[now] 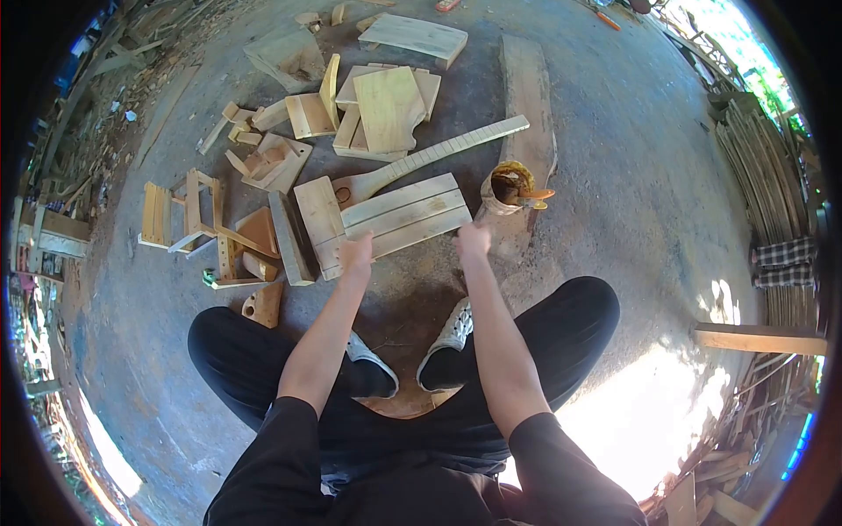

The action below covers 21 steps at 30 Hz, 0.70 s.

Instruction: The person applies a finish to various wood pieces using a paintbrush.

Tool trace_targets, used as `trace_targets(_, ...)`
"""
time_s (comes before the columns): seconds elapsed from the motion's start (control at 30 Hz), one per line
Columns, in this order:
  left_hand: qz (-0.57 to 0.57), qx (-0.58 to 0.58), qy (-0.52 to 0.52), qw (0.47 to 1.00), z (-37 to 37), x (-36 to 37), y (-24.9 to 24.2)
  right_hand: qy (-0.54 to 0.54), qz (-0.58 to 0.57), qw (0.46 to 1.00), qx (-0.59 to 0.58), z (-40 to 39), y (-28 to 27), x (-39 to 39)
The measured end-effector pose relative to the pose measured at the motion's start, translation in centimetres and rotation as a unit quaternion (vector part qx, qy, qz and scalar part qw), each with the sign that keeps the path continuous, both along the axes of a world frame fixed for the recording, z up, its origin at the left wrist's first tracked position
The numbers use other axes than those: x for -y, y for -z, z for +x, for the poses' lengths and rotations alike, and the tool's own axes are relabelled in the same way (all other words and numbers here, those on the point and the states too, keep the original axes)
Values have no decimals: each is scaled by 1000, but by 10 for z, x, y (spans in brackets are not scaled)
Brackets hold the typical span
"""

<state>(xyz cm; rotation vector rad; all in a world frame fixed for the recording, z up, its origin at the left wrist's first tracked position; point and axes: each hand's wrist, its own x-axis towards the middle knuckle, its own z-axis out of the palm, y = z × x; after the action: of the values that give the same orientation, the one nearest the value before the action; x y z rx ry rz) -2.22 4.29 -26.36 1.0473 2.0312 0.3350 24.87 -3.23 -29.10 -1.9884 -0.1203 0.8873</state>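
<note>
A pale wooden board [408,213] with lengthwise grooves lies in front of my feet, tilted slightly up to the right. My left hand [357,252] is closed on its near left corner. At its right end, my right hand [474,238] grips the near corner. The fingers are partly hidden behind the hands. Beside the left end is a second grooved board [317,223]. Just beyond lies a long wooden piece [447,151] with a rounded body and a neck with crosswise lines. Right of the boards stands a stained can [502,190] with an orange-handled tool [537,195] in it.
A long plank [526,96] lies on the concrete floor under the can. Stacked wooden panels [386,105] are farther off. Small wooden frames [189,210] and offcuts [272,162] sit to the left. A beam [759,338] juts in from the right, near stacked slats [763,167].
</note>
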Motion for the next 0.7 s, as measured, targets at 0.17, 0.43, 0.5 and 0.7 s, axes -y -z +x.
trace_targets(0.17,107,59,-22,992,0,-22,-15,-68,-40,991,-108,-61,0,13)
trace_targets(0.43,283,178,72,940,20,-41,-102,-110,-217,958,154,-76,-50,40)
trace_targets(0.5,244,253,13,936,29,-30,-145,-48,-271,919,283,-82,-41,63)
trace_targets(0.7,230,277,69,931,37,-36,-171,-56,-472,863,172,-71,-27,103)
